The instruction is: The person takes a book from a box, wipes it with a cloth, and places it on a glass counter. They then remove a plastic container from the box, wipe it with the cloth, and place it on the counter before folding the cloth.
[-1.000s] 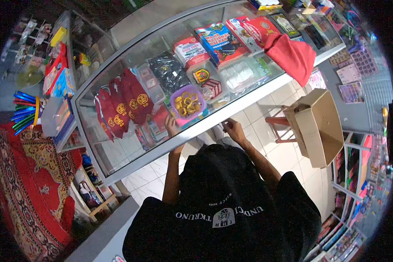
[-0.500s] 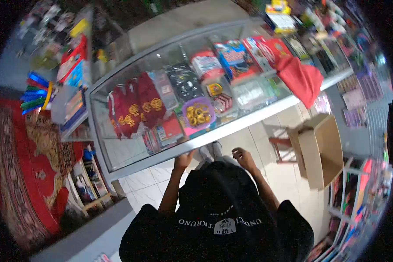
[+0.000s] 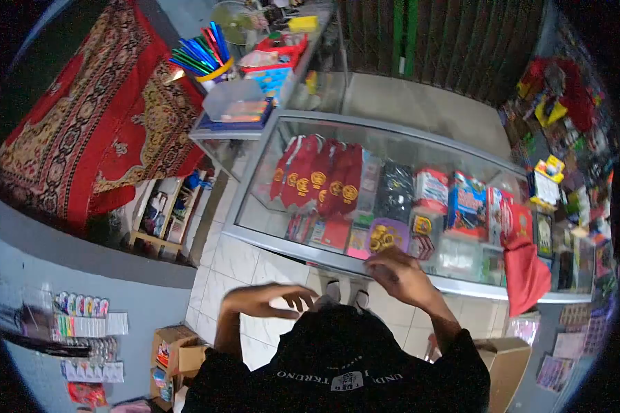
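Note:
My left hand [image 3: 269, 301] hangs in the air in front of my shirt, fingers stretched and apart, with nothing in it. Raised near the front rim of the glass display counter [image 3: 310, 257] is my right hand [image 3: 401, 277], its fingers loosely bent and no object visible in them. It overlaps the rim in this view, close to a purple basket [image 3: 404, 230] of gold-coloured items inside the case. Beside the basket are maroon ties [image 3: 317, 180] with yellow emblems, a black plastic-wrapped pack [image 3: 395, 189] and colourful packets [image 3: 469, 204].
A red cloth [image 3: 526, 275] drapes over the counter's right end. An open cardboard box [image 3: 506, 368] stands at lower right. On the left are a patterned red carpet [image 3: 127, 124], a wooden tray [image 3: 165, 217] and a low grey wall [image 3: 96, 255] with hanging goods.
My view has swung left, bringing the carpet and grey wall further in. My left hand has come off the counter's edge, and my right hand has risen toward the rim.

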Action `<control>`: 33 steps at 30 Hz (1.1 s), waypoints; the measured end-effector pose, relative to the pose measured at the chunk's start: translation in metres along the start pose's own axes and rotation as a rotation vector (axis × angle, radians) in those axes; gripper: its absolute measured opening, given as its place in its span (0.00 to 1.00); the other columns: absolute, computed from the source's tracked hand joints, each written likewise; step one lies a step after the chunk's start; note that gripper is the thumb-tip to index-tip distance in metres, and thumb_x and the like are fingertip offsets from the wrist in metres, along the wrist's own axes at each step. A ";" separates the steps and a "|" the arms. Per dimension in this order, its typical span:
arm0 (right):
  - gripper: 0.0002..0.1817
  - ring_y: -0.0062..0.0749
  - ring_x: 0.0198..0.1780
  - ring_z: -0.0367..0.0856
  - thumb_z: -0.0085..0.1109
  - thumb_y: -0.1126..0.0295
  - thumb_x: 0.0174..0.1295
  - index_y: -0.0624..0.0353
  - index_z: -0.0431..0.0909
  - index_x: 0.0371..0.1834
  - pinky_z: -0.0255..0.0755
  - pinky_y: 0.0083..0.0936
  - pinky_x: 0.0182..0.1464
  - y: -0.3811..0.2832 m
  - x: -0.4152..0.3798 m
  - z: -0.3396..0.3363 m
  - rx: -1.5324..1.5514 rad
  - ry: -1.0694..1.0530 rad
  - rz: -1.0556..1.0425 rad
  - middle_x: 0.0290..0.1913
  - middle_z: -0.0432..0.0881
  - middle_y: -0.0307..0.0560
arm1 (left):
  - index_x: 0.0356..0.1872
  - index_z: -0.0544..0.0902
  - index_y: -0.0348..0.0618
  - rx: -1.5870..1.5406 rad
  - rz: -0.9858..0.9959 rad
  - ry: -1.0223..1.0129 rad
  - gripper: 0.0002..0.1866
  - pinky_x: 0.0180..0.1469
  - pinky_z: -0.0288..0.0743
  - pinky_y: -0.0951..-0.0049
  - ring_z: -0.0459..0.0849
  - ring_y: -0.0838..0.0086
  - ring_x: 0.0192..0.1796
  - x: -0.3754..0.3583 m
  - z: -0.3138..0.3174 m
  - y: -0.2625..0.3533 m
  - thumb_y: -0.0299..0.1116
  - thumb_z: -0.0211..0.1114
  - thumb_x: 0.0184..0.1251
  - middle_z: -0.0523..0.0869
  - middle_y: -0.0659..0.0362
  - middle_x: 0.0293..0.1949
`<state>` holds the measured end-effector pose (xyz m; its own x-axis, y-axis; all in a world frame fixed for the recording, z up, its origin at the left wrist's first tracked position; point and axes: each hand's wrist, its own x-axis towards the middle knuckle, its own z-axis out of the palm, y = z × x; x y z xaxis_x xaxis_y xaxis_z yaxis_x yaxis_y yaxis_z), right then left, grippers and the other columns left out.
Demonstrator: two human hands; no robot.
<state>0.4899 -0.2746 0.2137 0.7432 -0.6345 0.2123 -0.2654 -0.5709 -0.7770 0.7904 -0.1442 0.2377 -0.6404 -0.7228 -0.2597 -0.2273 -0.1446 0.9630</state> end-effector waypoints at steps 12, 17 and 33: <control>0.11 0.49 0.52 0.73 0.66 0.71 0.55 0.59 0.80 0.41 0.68 0.39 0.55 0.009 0.031 0.032 -0.254 0.394 0.129 0.49 0.75 0.52 | 0.70 0.48 0.41 0.685 0.167 1.657 0.68 0.69 0.54 0.47 0.55 0.45 0.70 0.030 -0.381 -0.041 0.59 0.82 0.29 0.53 0.36 0.67; 0.11 0.50 0.52 0.74 0.66 0.70 0.55 0.60 0.80 0.40 0.68 0.37 0.54 0.008 0.039 0.032 -0.270 0.424 0.207 0.49 0.75 0.55 | 0.71 0.49 0.44 0.738 -0.076 1.824 0.70 0.70 0.48 0.42 0.50 0.39 0.71 0.046 -0.434 -0.033 0.67 0.78 0.26 0.46 0.36 0.71; 0.20 0.50 0.52 0.78 0.61 0.63 0.61 0.62 0.74 0.53 0.67 0.37 0.61 0.016 0.300 0.072 -0.154 0.039 -0.085 0.50 0.79 0.57 | 0.61 0.72 0.34 0.195 -0.008 1.880 0.54 0.65 0.64 0.58 0.73 0.50 0.63 0.035 -0.532 -0.104 0.66 0.74 0.35 0.75 0.41 0.60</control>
<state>0.7526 -0.4368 0.2222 0.7433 -0.5988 0.2982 -0.2962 -0.6944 -0.6558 1.1818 -0.5143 0.1669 0.8555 -0.4409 0.2715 -0.3810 -0.1809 0.9067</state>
